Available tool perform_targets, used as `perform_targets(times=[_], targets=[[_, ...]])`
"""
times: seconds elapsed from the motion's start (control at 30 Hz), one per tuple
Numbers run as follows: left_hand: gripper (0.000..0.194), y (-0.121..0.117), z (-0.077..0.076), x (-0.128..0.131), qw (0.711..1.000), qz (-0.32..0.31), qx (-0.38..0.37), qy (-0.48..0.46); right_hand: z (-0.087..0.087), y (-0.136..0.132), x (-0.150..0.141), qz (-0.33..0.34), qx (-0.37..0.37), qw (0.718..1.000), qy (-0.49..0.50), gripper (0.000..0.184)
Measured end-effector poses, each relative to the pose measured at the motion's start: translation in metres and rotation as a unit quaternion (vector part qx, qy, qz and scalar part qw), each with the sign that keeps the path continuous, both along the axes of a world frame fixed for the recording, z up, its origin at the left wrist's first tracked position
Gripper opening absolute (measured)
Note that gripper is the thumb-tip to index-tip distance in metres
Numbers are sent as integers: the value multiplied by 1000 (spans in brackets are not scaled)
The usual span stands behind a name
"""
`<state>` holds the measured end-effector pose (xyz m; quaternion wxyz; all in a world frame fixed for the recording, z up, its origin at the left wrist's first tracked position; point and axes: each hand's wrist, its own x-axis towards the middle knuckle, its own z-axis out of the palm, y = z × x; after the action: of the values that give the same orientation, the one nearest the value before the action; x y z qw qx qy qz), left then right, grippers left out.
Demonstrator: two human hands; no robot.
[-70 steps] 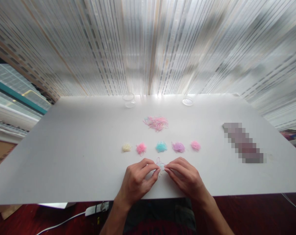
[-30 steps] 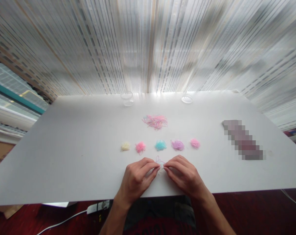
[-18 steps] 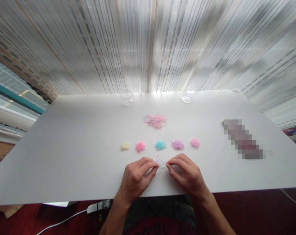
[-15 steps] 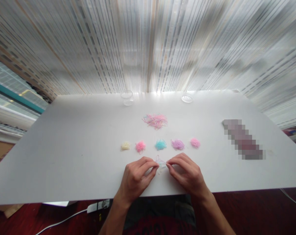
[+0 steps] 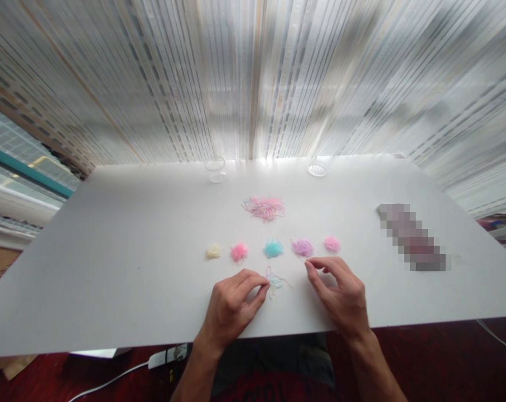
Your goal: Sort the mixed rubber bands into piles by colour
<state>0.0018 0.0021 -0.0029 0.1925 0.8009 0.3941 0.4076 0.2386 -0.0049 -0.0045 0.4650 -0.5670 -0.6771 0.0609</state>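
Note:
My left hand (image 5: 231,307) rests on the white table (image 5: 131,251) and pinches the edge of a small tangle of thin coloured bands (image 5: 275,281). My right hand (image 5: 340,293) is apart from the tangle. Its thumb and forefinger are pinched together just below the purple pile (image 5: 302,247), and what they hold is too small to see. A row of sorted piles lies beyond my hands: cream (image 5: 213,252), pink (image 5: 239,252), teal (image 5: 273,248), purple, and a second pink pile (image 5: 331,243). Farther back is a larger mixed pile (image 5: 264,207).
A clear cup (image 5: 215,168) and a clear round lid (image 5: 318,168) stand at the table's far edge. A pixelated oblong object (image 5: 411,237) lies at the right. Striped curtains hang behind the table. A white cable runs on the floor at the lower left.
My right hand has let go of the tangle and moved up and right towards the purple pile. The left hand stays pinched on the tangle, which is now spread a little.

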Motion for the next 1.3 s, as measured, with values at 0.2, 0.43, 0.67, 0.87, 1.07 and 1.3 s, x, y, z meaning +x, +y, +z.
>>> perform_targets(times=[0.2,0.43,0.67,0.87,1.07,1.3], targets=[[10,0,-1,-1,1000,-10,-5,0,-6,11,42,-162,-4,986,-49,19],[9,0,-2,-1,1000,-3,-7,1,-11,13,46,-209,-48,976,-48,37],[10,0,0,0,1000,-4,-11,4,-10,13,46,-214,-70,974,-34,40],[9,1,-2,-1,1000,-5,-15,4,-7,10,44,-221,-49,974,-8,30],[9,1,-2,-1,1000,-7,-19,6,2,15,16,-108,-6,994,-18,17],[7,0,-2,-1,1000,-11,-20,11,-6,22,4,-78,-32,996,-38,18]])
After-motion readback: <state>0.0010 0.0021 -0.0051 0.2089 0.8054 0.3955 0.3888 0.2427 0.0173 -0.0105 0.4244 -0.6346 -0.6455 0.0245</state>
